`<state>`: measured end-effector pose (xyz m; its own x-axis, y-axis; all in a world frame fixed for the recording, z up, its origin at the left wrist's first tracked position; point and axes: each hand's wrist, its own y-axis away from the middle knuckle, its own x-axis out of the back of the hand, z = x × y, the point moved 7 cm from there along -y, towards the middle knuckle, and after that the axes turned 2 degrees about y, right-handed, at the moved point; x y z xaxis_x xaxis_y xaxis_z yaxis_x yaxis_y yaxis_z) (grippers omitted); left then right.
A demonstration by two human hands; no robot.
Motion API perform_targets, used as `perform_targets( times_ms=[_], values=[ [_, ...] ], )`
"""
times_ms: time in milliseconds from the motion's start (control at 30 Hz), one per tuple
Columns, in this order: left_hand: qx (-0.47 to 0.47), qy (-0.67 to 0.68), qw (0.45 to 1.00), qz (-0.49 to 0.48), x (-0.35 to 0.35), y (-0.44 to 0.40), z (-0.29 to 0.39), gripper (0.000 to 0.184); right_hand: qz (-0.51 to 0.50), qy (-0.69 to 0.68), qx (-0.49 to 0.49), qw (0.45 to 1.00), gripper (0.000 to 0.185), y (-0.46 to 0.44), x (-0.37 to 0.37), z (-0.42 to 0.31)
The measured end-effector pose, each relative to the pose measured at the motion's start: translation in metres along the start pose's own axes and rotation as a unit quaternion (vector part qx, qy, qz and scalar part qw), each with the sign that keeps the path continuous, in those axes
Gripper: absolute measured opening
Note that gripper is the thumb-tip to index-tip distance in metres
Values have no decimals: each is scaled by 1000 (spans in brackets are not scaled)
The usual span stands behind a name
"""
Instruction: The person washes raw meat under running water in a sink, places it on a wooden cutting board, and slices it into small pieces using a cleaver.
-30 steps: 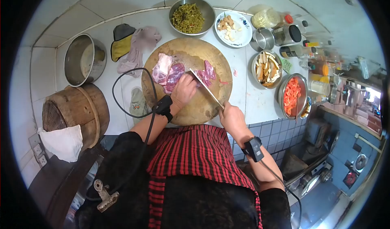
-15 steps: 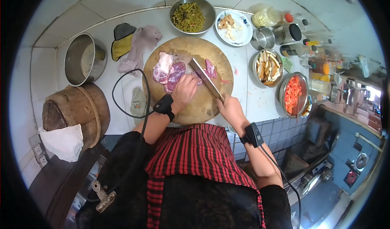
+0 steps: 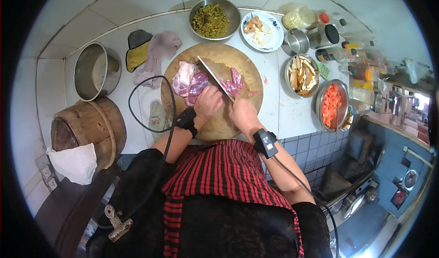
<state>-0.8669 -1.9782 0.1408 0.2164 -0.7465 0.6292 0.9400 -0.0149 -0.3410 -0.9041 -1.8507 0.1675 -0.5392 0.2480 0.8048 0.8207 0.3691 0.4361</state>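
Observation:
On the round wooden chopping board (image 3: 222, 120) lies raw meat (image 3: 197, 85), a large piece with pale fat on its left part. My left hand (image 3: 208, 101) presses on the near right end of this meat, its fingers curled against it. With my right hand (image 3: 244, 113) I grip a cleaver (image 3: 212, 75) by its handle, which my fingers mostly cover. The blade points away and to the left, with its side close to my left fingertips. To the right of the blade lie cut strips of meat (image 3: 236, 78).
Behind the board stand a bowl of chopped green vegetables (image 3: 210, 21) and a plate with ginger and garlic (image 3: 270, 37). At the right are bowls of sliced pale-brown pieces (image 3: 302, 75) and chopped red pieces (image 3: 330, 104). An empty metal pot (image 3: 91, 70) and a wooden barrel (image 3: 87, 125) stand left.
My right hand and the cleaver have moved left and away from me, toward the large meat. More cut meat shows right of the blade. My left hand stays on the meat.

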Motion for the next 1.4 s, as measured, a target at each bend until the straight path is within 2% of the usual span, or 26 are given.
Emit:
perform_targets(
  times_ms=[200, 300, 367, 533, 667, 767, 900, 967, 1167, 1333, 1400],
  values=[
    [-15, 18, 999, 37, 6, -2, 8, 18, -5, -4, 17, 1000, 25, 48, 32, 40],
    [-22, 20, 999, 26, 6, -1, 7, 19, 7, -26, -21, 999, 21, 69, 41, 42],
    [-20, 21, 999, 19, 6, -4, 6, 19, -41, 3, -39, 998, 24, 73, 43, 34],
    [13, 3, 999, 37, 3, -1, -2, 16, -40, 8, -22, 999, 25, 56, 10, 31],
    [-8, 8, 999, 37, 3, -3, 1, 14, -15, -7, -7, 1000, 25, 15, -2, 12],
    [-10, 2, 1000, 28, 4, -2, 5, 15, -3, -8, -8, 1000, 24, 16, 6, 6],
    [-16, 11, 999, 40, 9, 7, 7, 18, -23, -3, -3, 1000, 23, 49, 13, 43],
    [-10, 13, 999, 38, 9, 6, 7, 20, 5, -40, -7, 999, 23, 63, 23, 56],
    [22, -6, 1000, 14, 4, 7, 1, 15, -34, -9, -39, 999, 22, 77, 24, 34],
    [28, -2, 999, 31, 4, 7, 0, 13, -48, -25, -58, 997, 24, 69, 13, 29],
    [29, 5, 999, 29, 3, 5, 0, 12, -46, -27, -11, 998, 25, 53, 11, 18]
  ],
)
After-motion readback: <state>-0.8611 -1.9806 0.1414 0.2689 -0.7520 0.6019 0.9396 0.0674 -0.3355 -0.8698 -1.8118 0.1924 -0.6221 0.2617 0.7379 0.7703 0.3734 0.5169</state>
